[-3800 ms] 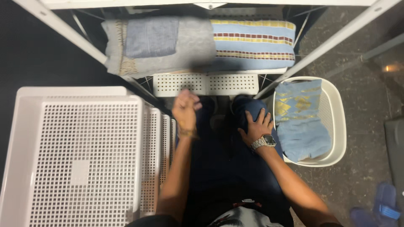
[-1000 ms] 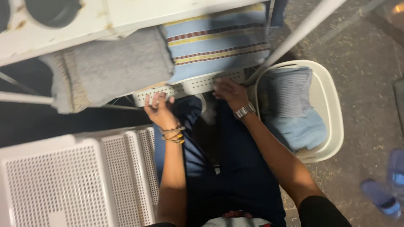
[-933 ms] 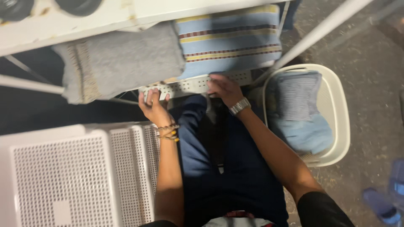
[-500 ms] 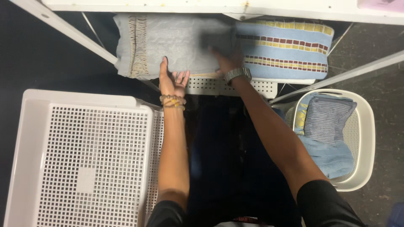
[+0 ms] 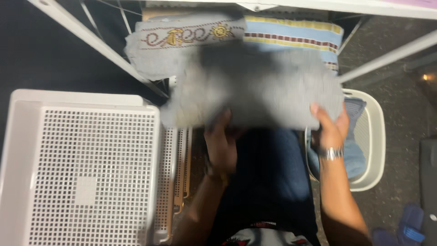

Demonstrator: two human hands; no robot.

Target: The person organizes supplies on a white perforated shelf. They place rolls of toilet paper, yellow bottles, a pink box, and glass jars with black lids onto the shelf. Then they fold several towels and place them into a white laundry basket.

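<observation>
A grey towel [image 5: 255,86], blurred by motion, is lifted in front of me between both hands. My left hand [image 5: 221,146] grips its lower edge from underneath, near the middle. My right hand [image 5: 331,127], with a silver watch on the wrist, holds the towel's right lower corner. Behind it on the rack lie another grey towel with a gold and red embroidered band [image 5: 182,38] and a blue towel with yellow and red stripes [image 5: 296,34].
A white perforated plastic basket [image 5: 86,173] stands at my left. A cream laundry basket [image 5: 373,146] with blue cloth inside [image 5: 353,150] sits at my right. White rack bars [image 5: 387,57] slant across both upper sides. Blue slippers [image 5: 409,228] lie at the lower right.
Both hands were flat on the folded grey towel on the rack; now they have pulled a grey towel off it toward me and hold it in the air.
</observation>
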